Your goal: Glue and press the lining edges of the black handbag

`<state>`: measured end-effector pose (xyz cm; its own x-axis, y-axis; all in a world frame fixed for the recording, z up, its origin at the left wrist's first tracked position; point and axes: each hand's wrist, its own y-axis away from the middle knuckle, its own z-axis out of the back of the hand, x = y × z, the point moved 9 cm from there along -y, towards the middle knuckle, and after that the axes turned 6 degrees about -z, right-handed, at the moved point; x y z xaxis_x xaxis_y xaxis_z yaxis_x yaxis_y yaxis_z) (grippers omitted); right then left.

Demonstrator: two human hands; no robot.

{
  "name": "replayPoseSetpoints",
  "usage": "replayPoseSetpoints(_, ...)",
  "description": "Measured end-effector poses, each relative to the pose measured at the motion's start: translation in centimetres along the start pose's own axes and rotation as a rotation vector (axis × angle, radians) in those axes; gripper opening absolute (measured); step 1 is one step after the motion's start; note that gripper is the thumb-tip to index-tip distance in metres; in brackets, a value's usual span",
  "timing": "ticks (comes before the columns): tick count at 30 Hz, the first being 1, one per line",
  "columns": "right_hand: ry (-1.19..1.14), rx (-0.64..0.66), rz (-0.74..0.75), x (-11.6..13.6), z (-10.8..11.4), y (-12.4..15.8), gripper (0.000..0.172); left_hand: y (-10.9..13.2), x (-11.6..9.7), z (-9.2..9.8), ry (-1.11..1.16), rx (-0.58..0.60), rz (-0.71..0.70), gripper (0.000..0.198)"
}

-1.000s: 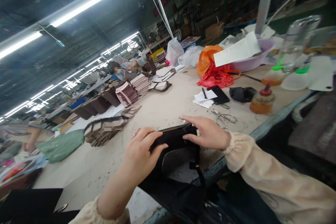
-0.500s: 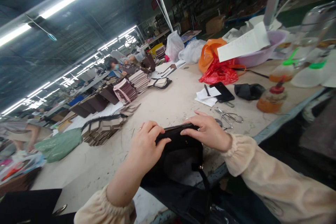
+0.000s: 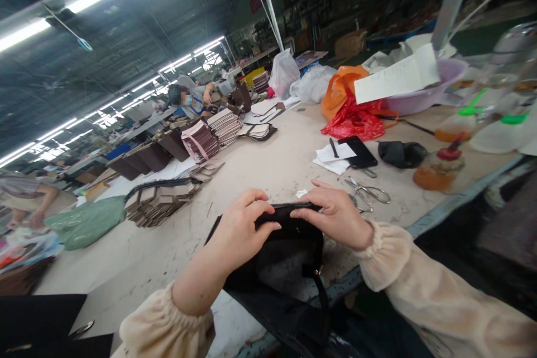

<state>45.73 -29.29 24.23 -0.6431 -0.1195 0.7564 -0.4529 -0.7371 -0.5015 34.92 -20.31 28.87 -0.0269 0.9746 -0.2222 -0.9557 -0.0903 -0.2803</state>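
Two bare hands grasp one black bag (image 3: 289,230) by its far edge, above the near rim of the table (image 3: 369,145). That edge runs between the hands, pinched at both ends: the left hand (image 3: 240,230) has its fingers curled over the far side and its thumb on the near side, while the right hand (image 3: 339,217) presses its thumb on the near face, its other fingers behind the edge, one of them raised. A short stretch of black material shows bare between the two thumbs. Nearer, below the right hand, hangs a dark strap (image 3: 322,290) with a small metal fitting (where the bag ends among the dark folds beneath, I cannot tell). Just right of the right hand, a bit farther off, lie metal scissors (image 3: 373,191); beyond them, a black flat device (image 3: 359,152) next to white paper slips (image 3: 331,165). Farther right stands a red-topped bottle (image 3: 439,170) of orange liquid. To the left, a stack of brown pieces (image 3: 161,200) lies beside a green plastic bag (image 3: 86,222), and a black panel (image 3: 37,313) sits at the near left
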Motion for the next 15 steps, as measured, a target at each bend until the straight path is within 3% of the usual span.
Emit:
replayPoseSetpoints(6,0.002,0.031,-0.003,-0.1,-0.2,0.1,0.007,0.3,-0.7,0.5,-0.015,-0.052,-0.078,0.011)
replayPoseSetpoints(15,0.009,0.030,-0.002,0.1,-0.2,0.2,0.008,0.1,-1.2,-0.6,-0.061,0.056,-0.047,0.013)
